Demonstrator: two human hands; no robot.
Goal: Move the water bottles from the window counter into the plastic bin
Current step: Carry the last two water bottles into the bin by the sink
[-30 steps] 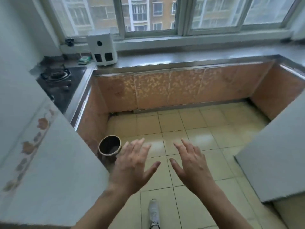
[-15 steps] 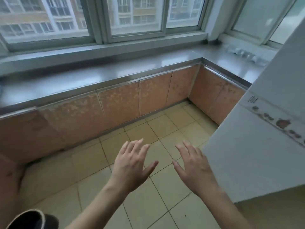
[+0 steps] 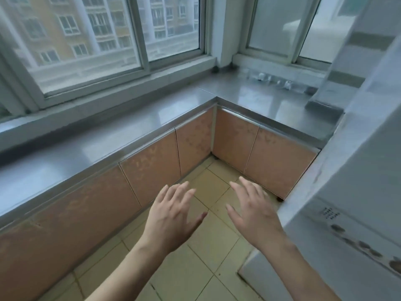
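Small clear plastic water bottles [image 3: 273, 81] lay blurry on the grey steel window counter [image 3: 256, 98]; your left hand [image 3: 171, 220] & right hand [image 3: 253, 213] hovered w/ fingers spread, empty.

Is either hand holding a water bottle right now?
No, the left hand and right hand are both open and empty above the floor.

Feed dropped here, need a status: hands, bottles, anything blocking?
Left hand and right hand open, empty, over floor. Bottles blurry on far counter. No bin seen, path clear.
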